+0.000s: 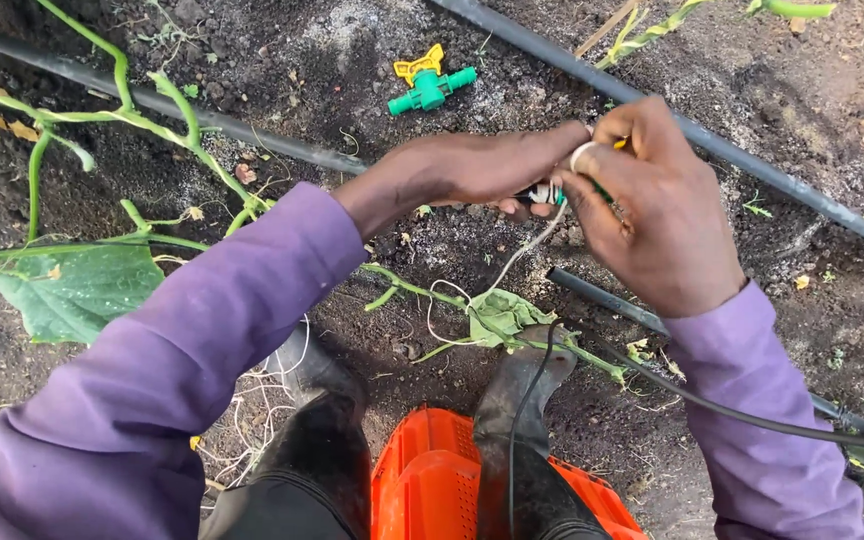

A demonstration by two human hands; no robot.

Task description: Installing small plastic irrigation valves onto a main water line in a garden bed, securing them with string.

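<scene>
Purple sleeves [202,340] cover both arms. A green valve [430,88] with a yellow handle lies on dark brown soil [352,50]. The hoses [752,165] are black, as are the boots [522,420]. The crate [432,480] near the feet is bright orange with a perforated pattern. Pale green vines [112,115] and leaves spread at left.

The valve [430,84] lies on the soil [352,50] beyond both hands, between two pipes [772,170]. The left hand [472,168] and right hand [652,215] meet above a leaf [502,315]. The crate [432,480] sits nearest, between the boots [522,400].
</scene>
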